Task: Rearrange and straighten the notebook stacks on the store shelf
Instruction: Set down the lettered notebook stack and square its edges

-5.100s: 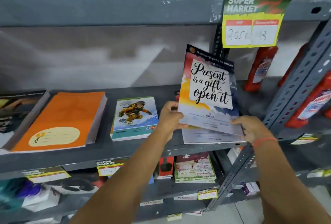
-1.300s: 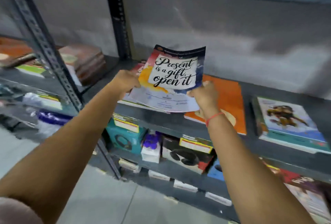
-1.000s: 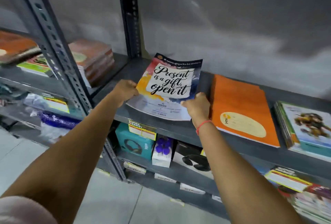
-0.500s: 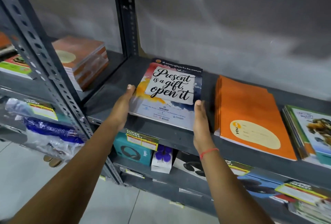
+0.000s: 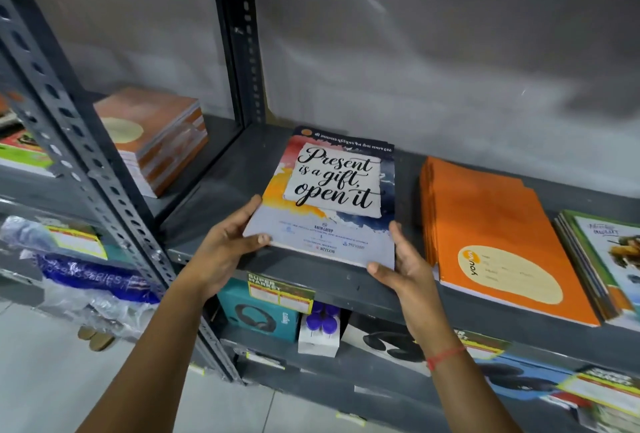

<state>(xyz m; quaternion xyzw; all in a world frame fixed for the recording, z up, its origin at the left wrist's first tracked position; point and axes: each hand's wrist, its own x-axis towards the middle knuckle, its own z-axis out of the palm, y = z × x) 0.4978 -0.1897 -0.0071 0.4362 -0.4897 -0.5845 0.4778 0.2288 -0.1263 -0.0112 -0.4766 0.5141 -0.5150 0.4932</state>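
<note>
At the bottom of the frame, arms: we see two bare forearms reaching up from the lower edge toward the shelf, the right one with a thin red thread band [image 5: 444, 356] at the wrist.
Left hand: our left hand [image 5: 224, 248] grips the near left corner of the stack, thumb on the cover, fingers along its left edge.
Right hand: our right hand [image 5: 401, 265] clasps the near right corner, thumb at the front edge, fingers up the right side.
Notebook stack: the stack of glossy notebooks with the watercolour cover lettered "Present is a gift, open it" [image 5: 332, 197] lies flat in the middle of the frame, its near edge at the shelf's front lip, held between both hands.
Shelf: the dark grey metal shelf board [image 5: 408, 190] carries this stack and those to its right.
Right of centre: a stack of orange notebooks with a cream oval label [image 5: 491, 235] lies near our stack, not touching it.
Right edge: a stack of green-edged notebooks with an illustrated cover [image 5: 609, 252] sits just beside the orange one.
Below the shelf: a teal headphone box [image 5: 258, 315] and a small white box with purple items [image 5: 320, 328] stand on the lower level, behind a yellow price tag [image 5: 280, 292].
Left of centre: a perforated grey steel upright [image 5: 86, 169] crosses diagonally.
Upper left, farther back: a thick stack of rust-orange notebooks [image 5: 156, 135] rests on the neighbouring shelf bay.
</note>
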